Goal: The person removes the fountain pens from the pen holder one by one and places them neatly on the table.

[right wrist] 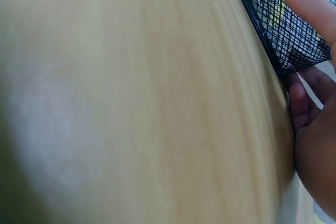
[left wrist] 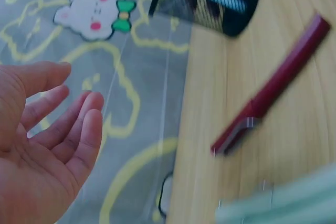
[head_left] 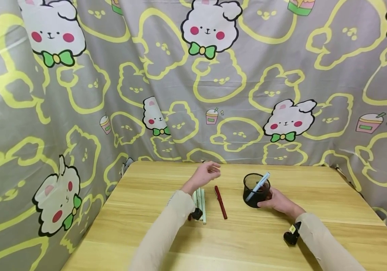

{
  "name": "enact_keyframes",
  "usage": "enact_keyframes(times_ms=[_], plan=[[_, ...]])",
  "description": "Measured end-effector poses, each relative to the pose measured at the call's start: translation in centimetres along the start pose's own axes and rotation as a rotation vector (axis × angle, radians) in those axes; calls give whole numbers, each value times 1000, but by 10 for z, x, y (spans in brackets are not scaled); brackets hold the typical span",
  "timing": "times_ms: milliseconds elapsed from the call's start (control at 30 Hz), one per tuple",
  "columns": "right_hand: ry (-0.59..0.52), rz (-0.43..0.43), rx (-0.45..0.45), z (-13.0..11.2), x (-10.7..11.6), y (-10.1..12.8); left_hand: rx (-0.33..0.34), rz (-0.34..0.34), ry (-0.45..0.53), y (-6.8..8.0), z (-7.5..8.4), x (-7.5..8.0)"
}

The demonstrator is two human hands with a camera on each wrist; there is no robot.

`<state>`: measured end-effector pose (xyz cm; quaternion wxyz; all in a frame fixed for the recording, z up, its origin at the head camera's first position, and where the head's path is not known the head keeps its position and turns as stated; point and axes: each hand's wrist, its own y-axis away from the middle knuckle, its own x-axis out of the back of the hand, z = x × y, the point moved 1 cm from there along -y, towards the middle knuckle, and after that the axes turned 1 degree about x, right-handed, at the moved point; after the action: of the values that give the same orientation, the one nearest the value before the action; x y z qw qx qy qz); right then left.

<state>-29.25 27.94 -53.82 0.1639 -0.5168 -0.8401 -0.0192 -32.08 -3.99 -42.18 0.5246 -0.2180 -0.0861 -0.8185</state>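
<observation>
A black mesh pen holder (head_left: 248, 195) stands on the table with one light blue pen (head_left: 261, 183) leaning inside it. My right hand (head_left: 278, 202) grips the holder from its right side; in the right wrist view, fingers curl about the mesh wall (right wrist: 286, 38). Left of the holder, my left hand (head_left: 205, 175) hovers above the table with fingers loosely bent and nothing in them. A dark red pen (head_left: 221, 203) lies between the hands. Several pale green pens (head_left: 203, 207) lie side by side beneath the left forearm, which partly hides them.
The wooden table (head_left: 247, 241) reaches back to a grey cartoon-print curtain (head_left: 186, 86), which also hangs along the left side. Something dark red (head_left: 189, 217) shows beside the green pens, mostly covered by the left sleeve and wrist camera (head_left: 197, 213).
</observation>
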Motion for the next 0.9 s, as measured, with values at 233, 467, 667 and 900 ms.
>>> enact_keyframes(times_ms=[233, 467, 667, 900], plan=[[6, 2, 10, -1, 0, -1, -32, -63, 71, -14, 19, -31], [-7, 6, 8, -1, 0, -1, -80, -99, 106, -27, 32, -58], [-5, 4, -12, -2, 0, -1, -106, -103, 85, -35, 39, -78], [-3, 8, 8, -3, 0, -2, -131, -88, 18, -43, 43, -98]])
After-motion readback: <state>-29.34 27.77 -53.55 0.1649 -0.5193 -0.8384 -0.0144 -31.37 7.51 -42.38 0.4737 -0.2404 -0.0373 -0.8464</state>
